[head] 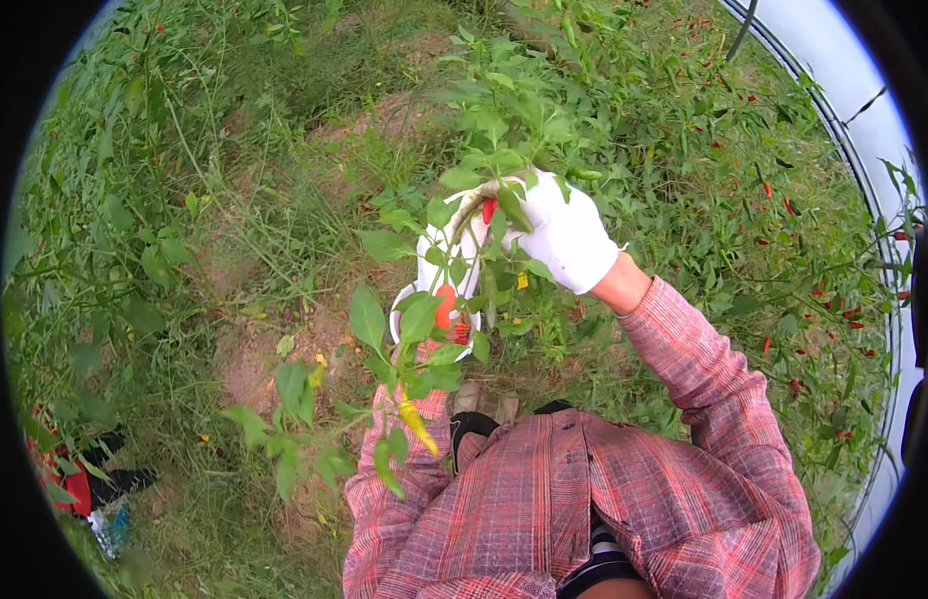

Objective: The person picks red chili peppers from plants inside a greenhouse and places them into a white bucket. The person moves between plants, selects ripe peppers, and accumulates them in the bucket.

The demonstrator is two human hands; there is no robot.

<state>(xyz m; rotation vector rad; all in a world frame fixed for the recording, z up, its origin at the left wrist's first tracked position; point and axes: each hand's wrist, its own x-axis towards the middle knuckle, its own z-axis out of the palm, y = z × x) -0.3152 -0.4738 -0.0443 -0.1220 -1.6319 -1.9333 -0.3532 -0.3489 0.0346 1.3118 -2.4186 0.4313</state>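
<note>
My left hand (426,258), in a white glove with soiled fingers, curls around a leafy chili pepper branch (453,243). Leaves cover part of it. Close by on the right, my right hand (569,232) wears a white glove too; its fingertips are hidden behind leaves beside a red chili (489,210) and a green chili (514,210). An orange-red chili (444,305) shows lower down among the leaves. Behind it, at my left wrist, is a white round container (395,318) with red chilies (462,332) inside. A yellow chili (417,427) hangs near my left sleeve.
Chili plants (793,299) with many red fruits crowd the right side, beside pale sheeting (823,52). Dense green growth (135,210) fills the left. Weedy soil (247,367) lies between. Red and dark cloth-like items (78,487) show at the lower left.
</note>
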